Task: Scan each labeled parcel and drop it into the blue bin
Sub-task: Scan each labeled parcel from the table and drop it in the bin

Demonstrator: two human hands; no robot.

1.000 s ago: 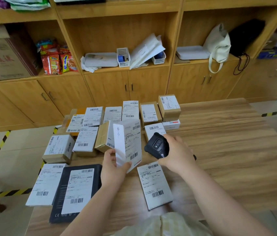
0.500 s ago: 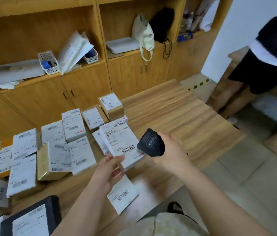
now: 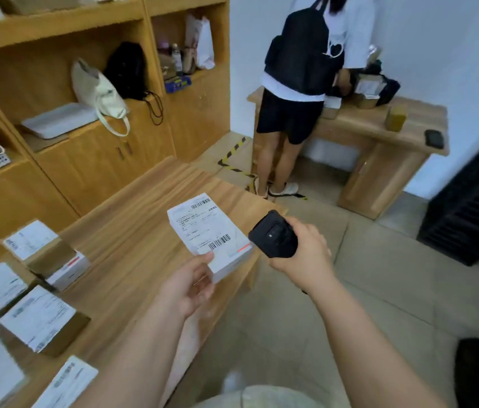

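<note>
Several labelled parcels (image 3: 38,316) wait on the left part of the table (image 3: 132,231), so I judge most of the job remains, and no blue bin is in view. Over the table's right edge the left hand (image 3: 191,285) pinches a white parcel (image 3: 211,234) by its near corner, label up, while just off that edge the right hand (image 3: 306,254) clasps the black scanner (image 3: 273,238), its head just beside the parcel's label.

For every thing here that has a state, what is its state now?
White parcel: held by left hand, label up.
Scanner: gripped by right hand, beside the parcel.
Cupboard doors: shut.
Other parcels: lying on the table, labels up.
</note>
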